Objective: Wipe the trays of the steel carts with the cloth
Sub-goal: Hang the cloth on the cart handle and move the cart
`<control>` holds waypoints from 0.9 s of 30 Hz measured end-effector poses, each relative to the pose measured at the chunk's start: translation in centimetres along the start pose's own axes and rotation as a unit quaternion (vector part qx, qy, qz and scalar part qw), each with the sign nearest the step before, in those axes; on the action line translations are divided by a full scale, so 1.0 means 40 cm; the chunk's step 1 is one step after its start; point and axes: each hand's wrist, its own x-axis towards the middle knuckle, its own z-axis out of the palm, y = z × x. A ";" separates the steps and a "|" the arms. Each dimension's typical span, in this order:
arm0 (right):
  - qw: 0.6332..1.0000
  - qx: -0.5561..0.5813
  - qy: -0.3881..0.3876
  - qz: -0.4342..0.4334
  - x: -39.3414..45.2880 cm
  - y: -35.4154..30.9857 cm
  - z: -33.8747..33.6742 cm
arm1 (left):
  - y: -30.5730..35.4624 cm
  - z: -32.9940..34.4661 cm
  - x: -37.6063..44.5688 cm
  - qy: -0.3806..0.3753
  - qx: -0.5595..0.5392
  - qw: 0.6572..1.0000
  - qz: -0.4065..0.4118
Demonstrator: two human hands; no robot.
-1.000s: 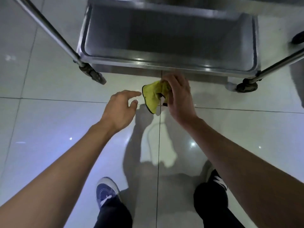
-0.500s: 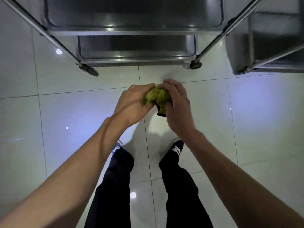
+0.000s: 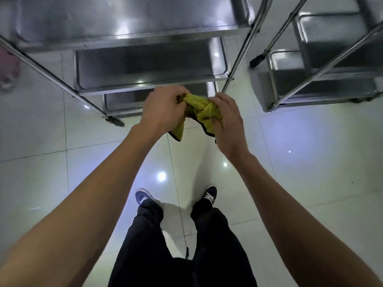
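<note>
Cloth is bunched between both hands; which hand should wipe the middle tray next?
Probably the left hand: it grips the cloth directly below the middle tray. The right hand sits nearer the cart's post.

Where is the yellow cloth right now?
In the head view, the yellow cloth is bunched up at centre, gripped between the left hand and right hand, in the air before the steel cart.
</note>
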 end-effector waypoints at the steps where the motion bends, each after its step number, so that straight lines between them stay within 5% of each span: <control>1: 1.000 -0.002 0.003 -0.009 0.006 0.000 -0.027 | 0.035 -0.010 0.007 0.007 0.006 1.000 0.001; 8: 0.996 -0.015 0.065 -0.066 0.025 0.002 -0.195 | 0.246 -0.047 0.026 0.055 -0.011 0.998 -0.027; 16: 0.956 -0.175 0.188 -0.142 0.036 0.054 -0.291 | 0.352 -0.063 0.052 0.103 -0.053 0.990 -0.075; 22: 0.970 -0.128 0.132 -0.157 0.041 0.083 -0.321 | 0.411 -0.077 0.114 0.113 -0.069 0.990 -0.041; 27: 0.989 -0.027 0.123 -0.084 0.113 0.061 -0.349 | 0.426 -0.072 0.180 0.094 -0.082 0.992 -0.023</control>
